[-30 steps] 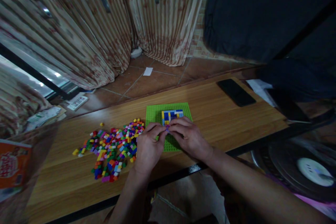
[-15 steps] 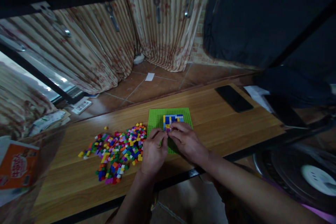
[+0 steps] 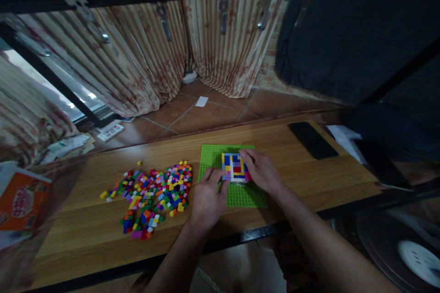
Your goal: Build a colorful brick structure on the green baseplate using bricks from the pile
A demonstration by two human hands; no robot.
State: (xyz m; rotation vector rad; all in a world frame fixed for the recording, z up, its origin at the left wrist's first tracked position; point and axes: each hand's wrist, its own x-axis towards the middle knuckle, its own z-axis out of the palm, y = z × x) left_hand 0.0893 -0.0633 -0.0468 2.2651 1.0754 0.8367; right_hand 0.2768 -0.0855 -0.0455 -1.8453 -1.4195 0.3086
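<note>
A green studded baseplate [image 3: 247,199] lies on the wooden table, bearing a multicoloured block of bricks [image 3: 236,168] in blue, yellow, white and red. My left hand [image 3: 209,194] is at the block's lower left corner, its fingers bent around that corner. On the opposite side, my right hand [image 3: 263,169] grips the block's right edge, fingertips at its upper right corner. Left of the baseplate, a pile of small loose bricks [image 3: 158,194] in many colours is spread out on the wood.
The table [image 3: 89,219] has a dark front edge. A black phone [image 3: 313,139] rests at its right, beside papers [image 3: 344,143] and another dark flat object [image 3: 383,165]. An orange box [image 3: 24,203] stands beyond the left end. Striped curtains hang behind.
My hands have moved apart, the right one to the block's right side, uncovering more of its top. The camera view has shifted slightly.
</note>
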